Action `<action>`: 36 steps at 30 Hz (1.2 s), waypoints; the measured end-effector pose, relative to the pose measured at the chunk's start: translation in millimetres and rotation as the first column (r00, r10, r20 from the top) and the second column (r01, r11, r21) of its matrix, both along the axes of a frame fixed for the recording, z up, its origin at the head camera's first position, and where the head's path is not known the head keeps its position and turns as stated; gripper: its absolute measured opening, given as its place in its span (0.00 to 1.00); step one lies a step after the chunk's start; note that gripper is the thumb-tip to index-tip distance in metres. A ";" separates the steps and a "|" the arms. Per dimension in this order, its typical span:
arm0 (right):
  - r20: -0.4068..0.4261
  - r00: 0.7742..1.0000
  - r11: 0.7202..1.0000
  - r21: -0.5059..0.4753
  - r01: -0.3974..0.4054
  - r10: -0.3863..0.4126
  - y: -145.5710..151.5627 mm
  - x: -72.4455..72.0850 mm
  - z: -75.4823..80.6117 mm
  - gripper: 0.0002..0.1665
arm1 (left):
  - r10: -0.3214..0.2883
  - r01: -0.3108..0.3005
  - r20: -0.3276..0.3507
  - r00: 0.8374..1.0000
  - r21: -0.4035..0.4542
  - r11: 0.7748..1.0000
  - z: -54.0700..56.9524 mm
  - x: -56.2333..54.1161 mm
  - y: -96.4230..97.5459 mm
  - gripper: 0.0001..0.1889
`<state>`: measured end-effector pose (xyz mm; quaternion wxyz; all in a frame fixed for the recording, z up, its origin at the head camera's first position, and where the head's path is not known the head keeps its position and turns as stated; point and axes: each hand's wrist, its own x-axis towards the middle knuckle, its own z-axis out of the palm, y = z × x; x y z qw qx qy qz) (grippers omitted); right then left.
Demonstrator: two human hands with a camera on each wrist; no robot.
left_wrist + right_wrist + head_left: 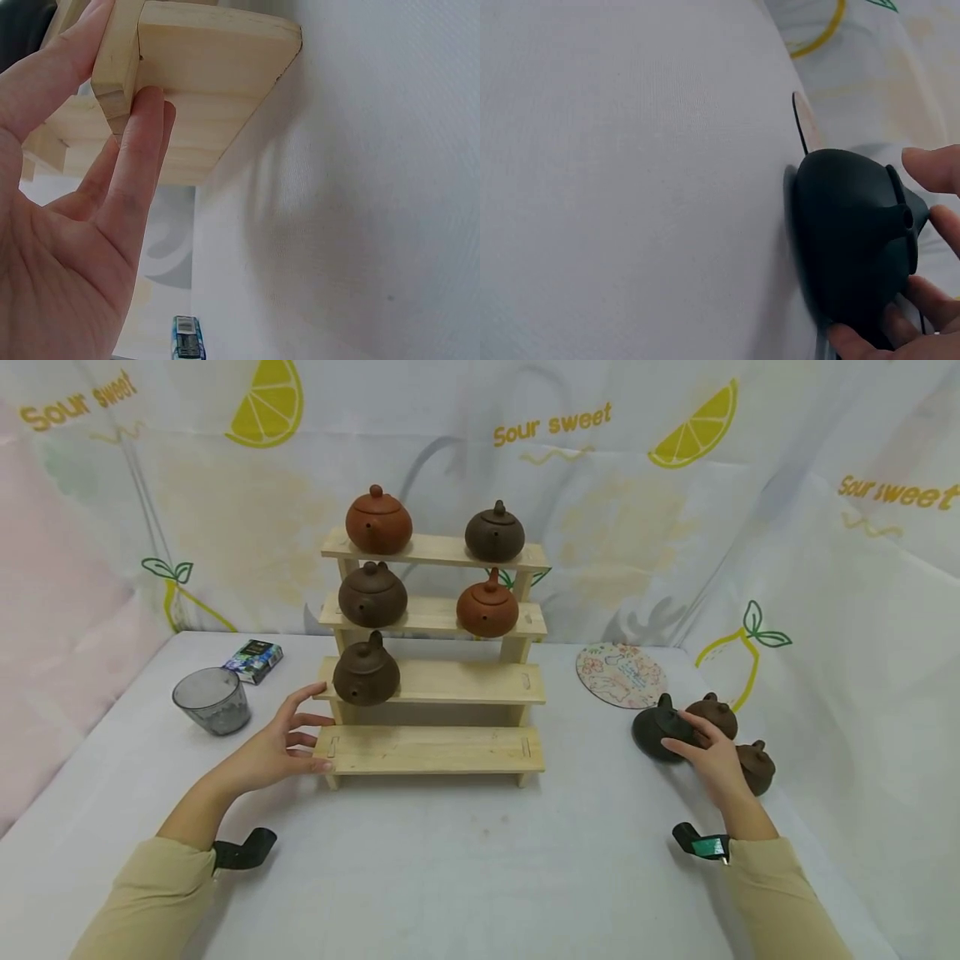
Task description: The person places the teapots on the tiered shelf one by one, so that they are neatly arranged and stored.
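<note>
My left hand (281,747) is at the left end of a stepped wooden shelf (435,750). In the left wrist view its fingers (135,157) lie on both sides of a plank end. My right hand (712,764) holds a black teapot (660,732) at the table's right side, fingers around its body and near its lid. Two brown teapots, one behind (712,714) and one beside (756,768) that hand, stand close by. On the shelf sit a red teapot (378,522) and a dark one (495,535) on top, a dark (372,597) and a red one (487,608) below, then a brown one (366,672).
A grey glass cup (213,702) and a small printed box (255,660) are on the left of the white-covered table (480,877). Behind the black teapot lies a round patterned mat (621,675). Lemon-printed cloth (615,510) hangs at the back and sides.
</note>
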<state>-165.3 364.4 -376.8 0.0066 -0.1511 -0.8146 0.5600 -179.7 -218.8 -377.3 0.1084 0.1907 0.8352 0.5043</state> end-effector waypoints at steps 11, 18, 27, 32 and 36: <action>0.029 0.998 0.994 0.091 -0.062 0.060 -3.5 -0.6 -1.3 0.49 | 0.002 -0.002 0.000 1.000 -0.003 1.000 -0.6 -0.5 0.0 0.56; 0.111 0.980 0.982 0.077 -0.172 0.163 -1.4 -9.2 -6.4 0.59 | 0.000 0.000 -0.004 1.000 0.002 1.000 -1.2 -1.1 0.0 0.56; 0.144 0.974 0.968 0.158 -0.196 0.174 -6.0 -13.7 -4.9 0.60 | 0.004 -0.004 0.009 1.000 -0.001 1.000 -0.5 0.3 -0.4 0.56; 0.136 0.976 0.962 0.191 -0.195 0.171 -12.8 -12.2 -1.7 0.59 | 0.007 -0.006 0.014 1.000 -0.007 1.000 -0.1 0.0 -0.7 0.57; 0.132 0.975 0.961 0.191 -0.200 0.176 -17.0 -10.6 0.3 0.58 | 0.008 -0.007 0.018 1.000 -0.007 1.000 -0.3 -0.3 -0.9 0.57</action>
